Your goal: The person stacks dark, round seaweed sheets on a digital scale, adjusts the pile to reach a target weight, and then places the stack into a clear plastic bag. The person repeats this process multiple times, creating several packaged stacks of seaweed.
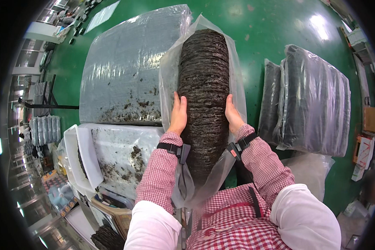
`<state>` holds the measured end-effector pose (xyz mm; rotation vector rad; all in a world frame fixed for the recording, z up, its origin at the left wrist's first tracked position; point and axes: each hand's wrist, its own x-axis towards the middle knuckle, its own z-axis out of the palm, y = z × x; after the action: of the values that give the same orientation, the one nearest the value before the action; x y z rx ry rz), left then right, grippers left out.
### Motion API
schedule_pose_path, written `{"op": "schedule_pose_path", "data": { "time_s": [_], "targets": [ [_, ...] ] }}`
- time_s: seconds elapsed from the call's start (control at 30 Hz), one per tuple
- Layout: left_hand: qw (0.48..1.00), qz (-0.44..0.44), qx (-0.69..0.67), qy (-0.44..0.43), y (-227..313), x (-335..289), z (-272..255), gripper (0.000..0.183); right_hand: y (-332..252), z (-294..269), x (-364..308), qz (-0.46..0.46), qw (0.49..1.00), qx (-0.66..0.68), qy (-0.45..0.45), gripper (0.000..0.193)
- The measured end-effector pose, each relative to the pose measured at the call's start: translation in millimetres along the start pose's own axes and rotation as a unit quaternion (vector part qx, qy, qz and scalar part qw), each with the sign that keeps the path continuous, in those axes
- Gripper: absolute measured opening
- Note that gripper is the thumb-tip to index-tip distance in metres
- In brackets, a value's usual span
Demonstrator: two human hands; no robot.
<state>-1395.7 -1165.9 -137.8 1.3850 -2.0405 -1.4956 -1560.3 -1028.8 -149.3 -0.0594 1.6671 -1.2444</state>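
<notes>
A long stack of dark, thin, crinkled sheets (pixel 205 75), which look like dried seaweed, lies lengthwise in front of me inside an open clear plastic bag (pixel 169 73). My left hand (pixel 179 114) presses against the stack's left side with fingers extended and close together. On the opposite side, my right hand (pixel 234 114) presses in the same way, so the stack is gripped between both palms. The bag spreads out around the stack, and its near end hangs loosely toward my apron. Black straps with small devices circle both wrists.
Left of the stack stands a large plastic-wrapped block (pixel 125 71) scattered with dark crumbs. Nearer is a crumb-strewn white surface (pixel 116 146) with a white plastic bin (pixel 87 154). Several bagged dark stacks (pixel 312 104) sit to the right on the green floor (pixel 262 29).
</notes>
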Motion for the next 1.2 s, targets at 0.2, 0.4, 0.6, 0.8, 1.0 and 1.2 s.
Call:
{"op": "schedule_pose_path", "data": {
  "time_s": [0.2,0.4,0.6,0.8,1.0,1.2],
  "targets": [
    [0.992,0.044,-0.117,0.029,43.3,-53.0,-35.2,0.081,-12.8,2.4,-50.7,-0.040,0.997,0.032,-0.054,0.097],
    [0.965,0.135,-0.216,0.063,95.6,-130.5,-63.1,0.080,-38.6,-7.7,-121.1,-0.236,0.964,0.042,-0.114,0.078],
    [0.956,0.264,-0.031,0.122,104.4,-160.1,-82.5,0.076,-36.1,-19.4,-144.9,-0.300,0.940,0.045,-0.158,0.074],
    [0.944,0.285,0.028,0.165,100.0,-165.5,-81.9,0.059,-35.8,-23.6,-149.0,-0.305,0.929,0.077,-0.193,0.074],
    [0.946,0.300,0.033,0.121,103.4,-162.3,-83.1,0.036,-41.6,-24.7,-150.9,-0.284,0.941,0.072,-0.172,0.071],
    [0.936,0.243,0.255,0.003,152.3,-160.4,-101.7,0.045,-44.1,-21.9,-148.4,-0.261,0.947,0.089,-0.165,0.064]
  ]
}}
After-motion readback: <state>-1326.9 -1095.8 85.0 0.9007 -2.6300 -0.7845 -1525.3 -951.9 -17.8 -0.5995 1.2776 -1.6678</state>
